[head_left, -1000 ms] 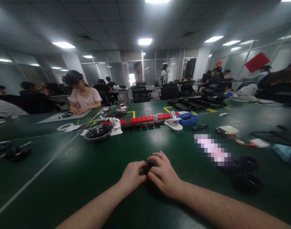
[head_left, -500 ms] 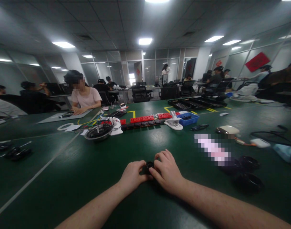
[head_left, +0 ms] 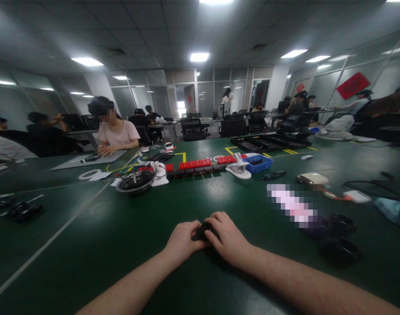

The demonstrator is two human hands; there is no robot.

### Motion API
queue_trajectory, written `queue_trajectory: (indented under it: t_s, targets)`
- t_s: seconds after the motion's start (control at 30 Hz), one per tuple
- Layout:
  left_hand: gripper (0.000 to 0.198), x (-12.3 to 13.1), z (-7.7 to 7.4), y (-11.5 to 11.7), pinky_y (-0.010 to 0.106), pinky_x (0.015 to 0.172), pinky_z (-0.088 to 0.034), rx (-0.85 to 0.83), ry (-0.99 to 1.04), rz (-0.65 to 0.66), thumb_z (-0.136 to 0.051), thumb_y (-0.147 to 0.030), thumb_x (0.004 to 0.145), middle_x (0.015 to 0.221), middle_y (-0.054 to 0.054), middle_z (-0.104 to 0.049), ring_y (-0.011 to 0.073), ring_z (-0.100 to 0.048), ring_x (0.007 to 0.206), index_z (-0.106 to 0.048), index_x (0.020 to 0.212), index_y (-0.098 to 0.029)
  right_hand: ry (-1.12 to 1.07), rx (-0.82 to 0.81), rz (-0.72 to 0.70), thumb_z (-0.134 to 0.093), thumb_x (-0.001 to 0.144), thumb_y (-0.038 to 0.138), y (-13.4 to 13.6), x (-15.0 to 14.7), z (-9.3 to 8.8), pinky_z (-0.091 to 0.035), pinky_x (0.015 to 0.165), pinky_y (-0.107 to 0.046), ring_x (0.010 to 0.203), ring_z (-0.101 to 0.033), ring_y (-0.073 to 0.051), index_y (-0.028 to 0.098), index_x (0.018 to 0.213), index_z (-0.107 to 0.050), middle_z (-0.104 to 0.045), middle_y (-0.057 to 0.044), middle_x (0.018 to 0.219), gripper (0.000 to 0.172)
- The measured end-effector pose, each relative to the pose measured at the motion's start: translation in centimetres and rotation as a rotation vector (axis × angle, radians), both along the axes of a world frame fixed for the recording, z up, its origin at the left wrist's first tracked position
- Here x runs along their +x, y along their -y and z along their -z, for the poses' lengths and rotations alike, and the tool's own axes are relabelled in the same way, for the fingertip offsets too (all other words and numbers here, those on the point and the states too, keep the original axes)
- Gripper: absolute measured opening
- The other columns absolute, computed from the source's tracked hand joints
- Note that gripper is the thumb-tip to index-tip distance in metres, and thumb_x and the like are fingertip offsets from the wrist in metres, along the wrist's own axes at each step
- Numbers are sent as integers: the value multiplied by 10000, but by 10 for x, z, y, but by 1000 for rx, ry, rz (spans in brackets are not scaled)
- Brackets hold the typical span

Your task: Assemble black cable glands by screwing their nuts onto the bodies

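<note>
Currently both hands clamp one small black part (head_left: pixel 204 229) at 6 o'clock: left hand (head_left: pixel 183 241) and right hand (head_left: pixel 229 238) pinching it; more black parts (head_left: pixel 339 236) wait at 3 o'clock.

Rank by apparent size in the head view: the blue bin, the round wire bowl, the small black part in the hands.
1. Wire bowl
2. Blue bin, close to the bowl in size and farther away, so unsure
3. Black part, mostly hidden between left hand and right hand
</note>
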State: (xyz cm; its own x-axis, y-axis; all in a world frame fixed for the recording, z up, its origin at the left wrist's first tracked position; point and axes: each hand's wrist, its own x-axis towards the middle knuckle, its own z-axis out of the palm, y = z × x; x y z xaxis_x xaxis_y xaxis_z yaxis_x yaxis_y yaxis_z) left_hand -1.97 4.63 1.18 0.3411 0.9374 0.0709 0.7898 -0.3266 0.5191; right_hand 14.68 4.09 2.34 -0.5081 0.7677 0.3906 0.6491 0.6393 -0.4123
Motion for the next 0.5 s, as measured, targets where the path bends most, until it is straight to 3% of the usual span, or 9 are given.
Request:
queue_trajectory:
  t_s: [0.5]
  targets:
    - [276, 1, -2, 0, 205, 515, -267, 39, -48, 13, -586, -449, 663, 608, -55, -462, 115, -436, 584, -495, 667, -189, 26, 14, -63, -444, 818, 196, 0, 2, -3, -392, 748, -326, 831, -447, -175, 167, 1042, -522, -510, -59, 889, 238]
